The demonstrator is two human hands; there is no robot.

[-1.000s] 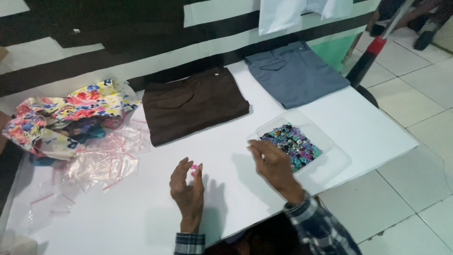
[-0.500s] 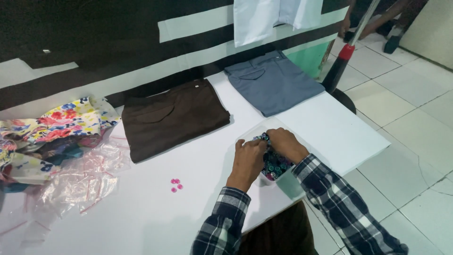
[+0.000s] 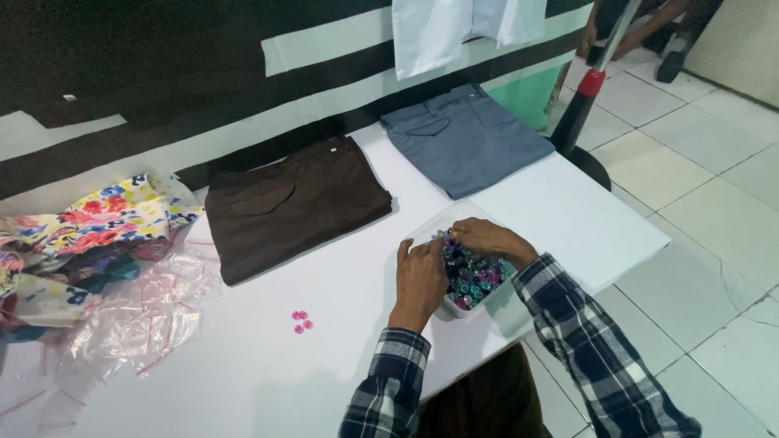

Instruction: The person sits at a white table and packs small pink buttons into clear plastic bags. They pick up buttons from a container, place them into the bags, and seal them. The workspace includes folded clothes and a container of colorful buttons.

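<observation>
- The left hand [image 3: 422,280] lies at the left edge of the clear bag [image 3: 454,231] of coloured buttons [image 3: 471,276], fingers pointing far and slightly curled against the plastic; whether its grip is closed on the bag I cannot tell.
- The right hand [image 3: 487,239] rests on the far side of the bag, fingers bent down onto the buttons, its fingertips close to the left hand's; its grip seems pinched at the bag's top edge, but what it pinches is hidden.
- The bag sits on the white surface [image 3: 268,373], near its near-right edge, between the two hands.
- Both forearms wear plaid sleeves [image 3: 568,324] and come in from the near side.
- A few pink buttons [image 3: 300,321] lie loose on the surface, left of the hands and well apart from them.
- Brown trousers [image 3: 296,203], folded, lie far and left of the hands; grey-blue trousers [image 3: 466,138], folded, lie far and right of those.
- At the left edge sit crumpled clear wrappers [image 3: 138,316], with floral cloth [image 3: 89,227] beyond them.
- A pole [image 3: 588,89] with a red band stands on the tiled floor [image 3: 714,203] to the far right.
</observation>
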